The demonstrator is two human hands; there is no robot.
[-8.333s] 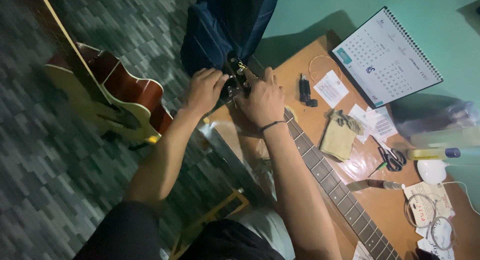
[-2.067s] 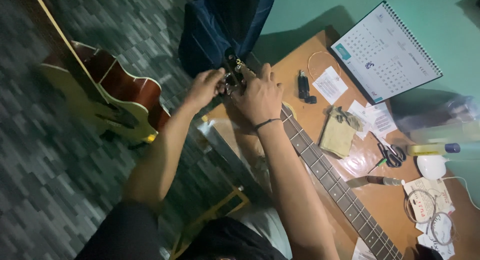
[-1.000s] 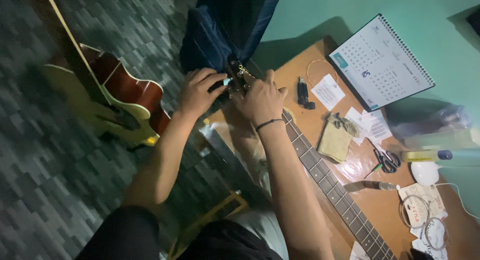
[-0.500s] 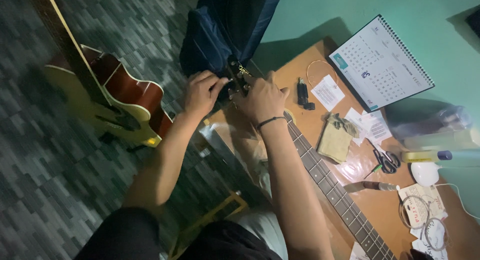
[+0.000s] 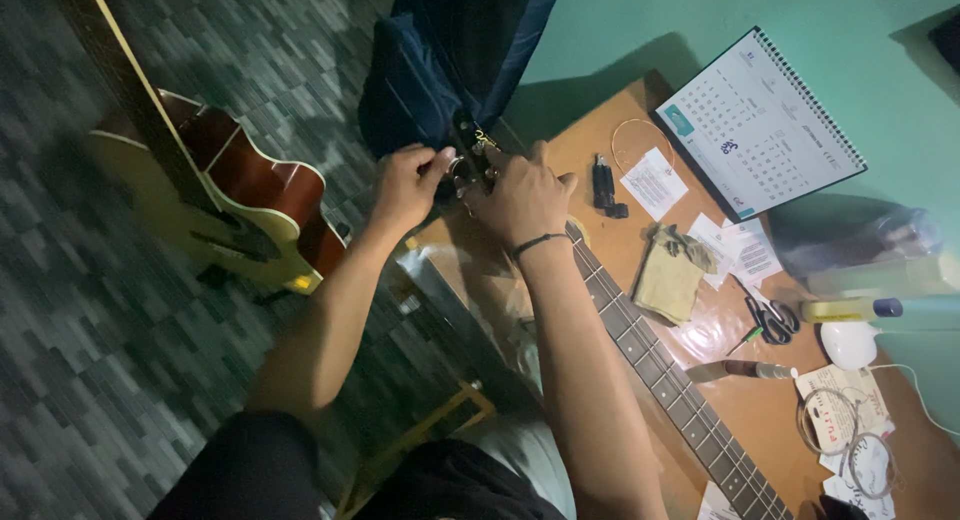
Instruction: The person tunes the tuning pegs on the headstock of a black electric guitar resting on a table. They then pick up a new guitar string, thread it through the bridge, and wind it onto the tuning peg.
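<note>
Working at the guitar headstock (image 5: 470, 152), both hands are closed on it where it overhangs the far corner of the wooden table (image 5: 600, 240). A tuning peg on the headstock's near side is pinched between the thumb and fingers of the left hand (image 5: 405, 185). The right hand (image 5: 522, 195) is laid over the top of the neck just below the headstock, fingers curled down onto it; whether a string is pressed under them cannot be told. The guitar neck (image 5: 660, 365) runs back along the table toward the person, with its frets in view.

The step in hand is judged to be the turning of a tuning peg, as in winding or slackening a string. What follows is judged to call for small, even twists from the left fingers while the neck is held steady by the right, so that the headstock is not pushed off the table edge.

Beside the neck, a folded tan cloth (image 5: 672, 272), scissors (image 5: 778, 318), a small black tool (image 5: 603, 185) and 2 coiled strings (image 5: 850, 430) with paper packets are laid out. A desk calendar (image 5: 760, 120) is propped against the green wall. A 2nd guitar (image 5: 240, 195), red-brown with a pale edge, is leaned on the floor to the left, well apart from the hands.
</note>
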